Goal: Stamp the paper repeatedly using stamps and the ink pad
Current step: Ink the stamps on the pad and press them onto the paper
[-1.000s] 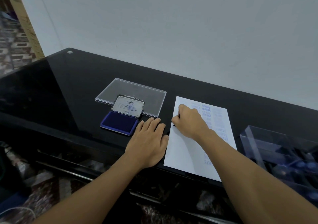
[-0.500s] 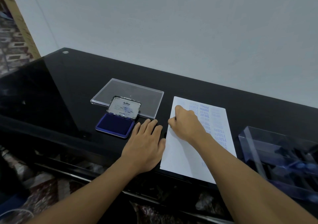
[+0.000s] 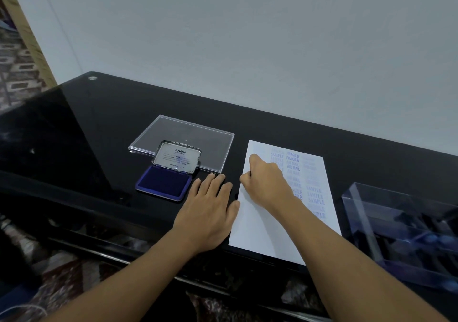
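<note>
Over the last 1 second the right hand [image 3: 267, 185] has crept slightly nearer the person, down the left side of the paper [image 3: 257, 227]. Its fingers are curled tight and pressed down. The stamp it presumably grips is hidden inside. The left hand [image 3: 210, 207] stays flat, fingers straight, holding nothing, its thumb touching the sheet's edge. The open ink pad [image 3: 163, 184] lies just beyond its fingertips. Likely another print is landing below the previous one.

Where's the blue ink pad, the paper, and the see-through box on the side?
ink pad [image 3: 163, 183], head view, middle of the blue inked felt.
paper [image 3: 260, 230], head view, bare white part near the front edge.
see-through box [image 3: 371, 222], head view, its clear left wall.
</note>
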Tool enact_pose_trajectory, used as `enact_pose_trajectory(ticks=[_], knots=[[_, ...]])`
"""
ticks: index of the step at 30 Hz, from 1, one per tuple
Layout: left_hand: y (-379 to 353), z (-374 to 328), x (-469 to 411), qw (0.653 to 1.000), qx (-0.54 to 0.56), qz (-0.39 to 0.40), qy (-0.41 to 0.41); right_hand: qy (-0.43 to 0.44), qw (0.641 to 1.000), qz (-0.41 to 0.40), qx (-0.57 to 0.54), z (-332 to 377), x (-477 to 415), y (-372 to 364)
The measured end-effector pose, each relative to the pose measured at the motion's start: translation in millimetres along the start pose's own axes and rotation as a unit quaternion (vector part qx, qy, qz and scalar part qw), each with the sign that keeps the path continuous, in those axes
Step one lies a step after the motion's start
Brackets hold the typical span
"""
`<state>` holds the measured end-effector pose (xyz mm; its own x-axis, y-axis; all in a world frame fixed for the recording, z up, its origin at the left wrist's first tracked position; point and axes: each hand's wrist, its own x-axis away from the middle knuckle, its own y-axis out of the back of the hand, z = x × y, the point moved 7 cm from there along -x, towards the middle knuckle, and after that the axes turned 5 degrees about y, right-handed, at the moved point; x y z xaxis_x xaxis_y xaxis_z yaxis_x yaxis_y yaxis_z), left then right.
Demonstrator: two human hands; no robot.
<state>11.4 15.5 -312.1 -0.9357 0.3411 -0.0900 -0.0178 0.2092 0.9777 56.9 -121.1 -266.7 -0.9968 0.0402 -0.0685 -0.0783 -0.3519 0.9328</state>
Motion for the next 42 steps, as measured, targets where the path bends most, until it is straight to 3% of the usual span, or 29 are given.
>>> enact_pose_trajectory(ticks=[29,35,42], knots=[[8.7,1.3,-0.2,0.998,0.054,-0.032,0.012,-0.006,0.999,0.04,-0.008,-2.5,-7.0,6.5],[7.9,2.8,-2.4,0.997,0.073,-0.039,0.009,0.028,0.999,-0.031,-0.033,12.8,-11.1,61.3],[9.0,3.6,-1.4,0.995,0.082,-0.053,0.009,0.037,0.997,-0.052,-0.033,12.0,-11.3,90.6]])
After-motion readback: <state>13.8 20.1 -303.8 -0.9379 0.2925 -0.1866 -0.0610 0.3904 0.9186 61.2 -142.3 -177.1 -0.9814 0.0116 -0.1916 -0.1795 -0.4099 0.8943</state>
